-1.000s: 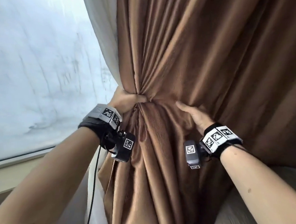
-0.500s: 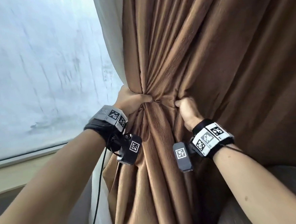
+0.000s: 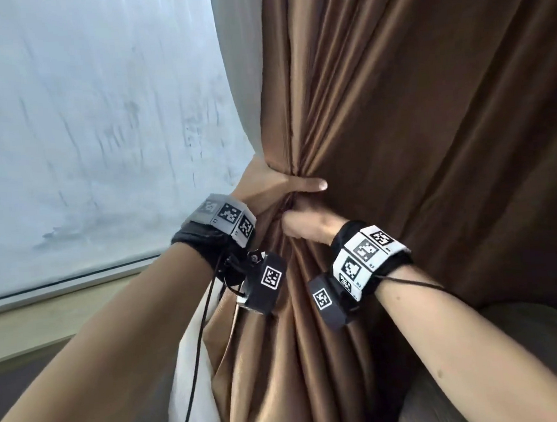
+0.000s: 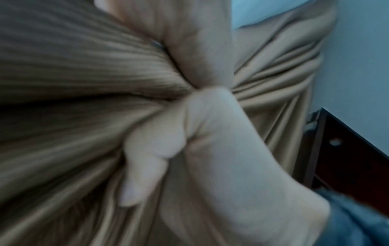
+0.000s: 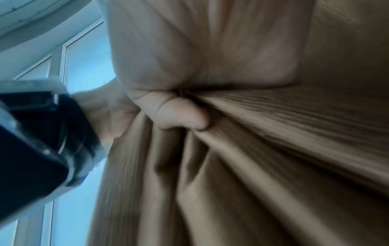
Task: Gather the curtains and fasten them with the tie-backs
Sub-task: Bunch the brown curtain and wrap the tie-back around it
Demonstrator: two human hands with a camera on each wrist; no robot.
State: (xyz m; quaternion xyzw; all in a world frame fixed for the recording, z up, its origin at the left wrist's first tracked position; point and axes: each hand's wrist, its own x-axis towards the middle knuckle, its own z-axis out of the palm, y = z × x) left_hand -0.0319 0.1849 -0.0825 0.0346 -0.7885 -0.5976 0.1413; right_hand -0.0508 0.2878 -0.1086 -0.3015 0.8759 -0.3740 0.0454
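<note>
A brown curtain (image 3: pixel 397 136) hangs right of the window, its folds bunched into a narrow waist. My left hand (image 3: pixel 278 184) grips that waist from the left, thumb (image 3: pixel 315 185) lying across the front. Directly below it my right hand (image 3: pixel 301 225) is curled round the same bunch, and the two hands touch. In the left wrist view the right hand (image 4: pixel 200 141) clasps the pleated curtain (image 4: pixel 73 74) with its fingers curled. The right wrist view is blurred, with folds of curtain (image 5: pixel 252 166) fanning out below the grip. No tie-back shows in any view.
A white lining (image 3: pixel 195 365) hangs at the curtain's left edge beside the frosted window pane (image 3: pixel 83 125) and its sill (image 3: pixel 47 312). A grey padded surface (image 3: pixel 527 341) lies at lower right. A cable (image 3: pixel 197 348) dangles from my left wrist.
My right hand, flat on the curtain to the right a second ago, has gathered folds leftward and closed on the bunch under my left hand. The left hand has kept its grip.
</note>
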